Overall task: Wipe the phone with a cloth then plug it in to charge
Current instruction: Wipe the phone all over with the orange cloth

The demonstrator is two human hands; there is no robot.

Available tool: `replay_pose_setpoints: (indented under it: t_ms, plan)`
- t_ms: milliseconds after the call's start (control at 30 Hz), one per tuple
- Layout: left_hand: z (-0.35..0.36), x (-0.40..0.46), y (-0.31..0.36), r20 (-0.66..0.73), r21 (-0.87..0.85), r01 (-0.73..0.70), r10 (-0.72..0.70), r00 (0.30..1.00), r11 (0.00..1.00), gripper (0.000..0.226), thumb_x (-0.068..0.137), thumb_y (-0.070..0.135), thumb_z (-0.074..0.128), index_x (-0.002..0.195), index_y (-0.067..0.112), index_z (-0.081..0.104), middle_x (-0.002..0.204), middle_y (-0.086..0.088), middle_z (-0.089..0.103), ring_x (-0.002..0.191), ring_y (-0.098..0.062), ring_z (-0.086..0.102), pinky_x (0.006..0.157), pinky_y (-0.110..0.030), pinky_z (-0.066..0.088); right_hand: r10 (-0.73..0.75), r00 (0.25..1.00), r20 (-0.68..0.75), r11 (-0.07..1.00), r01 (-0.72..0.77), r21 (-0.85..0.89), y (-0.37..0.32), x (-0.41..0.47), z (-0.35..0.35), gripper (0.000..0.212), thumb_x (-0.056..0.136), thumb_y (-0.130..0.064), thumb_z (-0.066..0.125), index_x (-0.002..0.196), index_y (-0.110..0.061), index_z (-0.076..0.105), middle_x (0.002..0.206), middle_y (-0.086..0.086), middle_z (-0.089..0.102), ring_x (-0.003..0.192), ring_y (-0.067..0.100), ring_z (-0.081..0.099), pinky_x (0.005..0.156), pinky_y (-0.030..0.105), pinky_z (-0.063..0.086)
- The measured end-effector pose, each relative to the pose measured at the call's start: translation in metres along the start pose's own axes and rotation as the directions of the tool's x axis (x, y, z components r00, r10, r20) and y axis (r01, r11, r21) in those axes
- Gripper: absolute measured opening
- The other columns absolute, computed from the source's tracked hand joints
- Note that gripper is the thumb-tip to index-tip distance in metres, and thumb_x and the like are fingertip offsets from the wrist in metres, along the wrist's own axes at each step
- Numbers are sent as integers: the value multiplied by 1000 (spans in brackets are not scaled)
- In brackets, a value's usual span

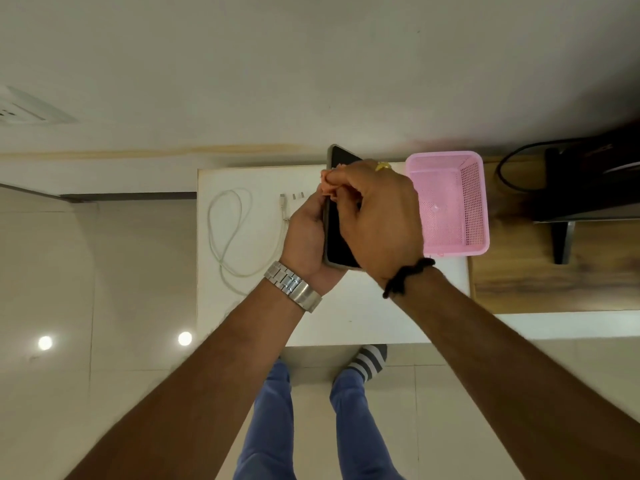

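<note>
I note the phone [341,237] held above the counter [363,306], long axis running away from me; left hand [306,233] grips its left edge; right hand [377,216] pinches the cloth [327,185] on the screen; cable [228,233] lies just left of the phone, nearer the left hand.

No legible text, label, brand or number on anything in view.

The white rectangular worktop [346,306] lies bare along its near edge. Its left part carries a looped white charging cable [228,233], its far right corner a pink perforated plastic basket [450,202]. A cream wall [311,81] closes the far side.
</note>
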State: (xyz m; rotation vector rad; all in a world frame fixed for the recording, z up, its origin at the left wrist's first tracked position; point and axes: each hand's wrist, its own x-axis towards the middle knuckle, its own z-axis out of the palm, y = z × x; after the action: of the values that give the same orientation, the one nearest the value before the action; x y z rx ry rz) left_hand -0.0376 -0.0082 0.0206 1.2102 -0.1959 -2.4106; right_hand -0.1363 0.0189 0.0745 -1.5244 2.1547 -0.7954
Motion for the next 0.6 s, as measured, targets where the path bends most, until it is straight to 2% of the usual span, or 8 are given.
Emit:
replay_pose_setpoints:
  t_ms: [100,200,333,500,600]
  plan:
    - [3,1,14,-39,5,-11,11,999,1000,52,105,50,42,125,11,67,111,-12,68,107,-27,65,101,-41,50,-24,999,27,998,22,63,-13,-25,5,19,98,-13,60,107,-16,76,108,3,75,96,20,70,87,38,58]
    - [4,0,21,-65,56,7,-3,998,998,69,103,60,36,146,9,54,120,-14,63,93,-25,64,86,-40,50,-47,997,56,995,42,92,-17,-57,4,19,97,-20,64,111,-13,75,105,7,77,89,25,74,84,39,63]
    - [0,-5,21,-38,1,-49,49,998,999,69,107,57,26,151,9,48,131,-21,55,94,-28,61,84,-42,48,-112,988,102,994,113,-1,7,-61,-6,18,91,-8,73,108,-11,76,104,8,78,91,26,76,88,36,59]
    - [2,-4,22,5,22,-76,76,997,997,70,108,58,19,151,9,46,131,-20,55,94,-28,60,80,-42,48,-33,997,70,999,36,-33,19,-62,-10,18,93,-10,72,110,-13,76,108,6,78,96,24,75,93,34,56]
    - [0,-3,17,-21,41,-85,86,996,996,65,108,56,23,142,11,55,126,-21,62,96,-29,63,84,-42,51,-14,977,211,1000,14,5,5,-68,4,30,91,-14,74,120,-7,72,122,13,73,109,28,72,102,35,52]
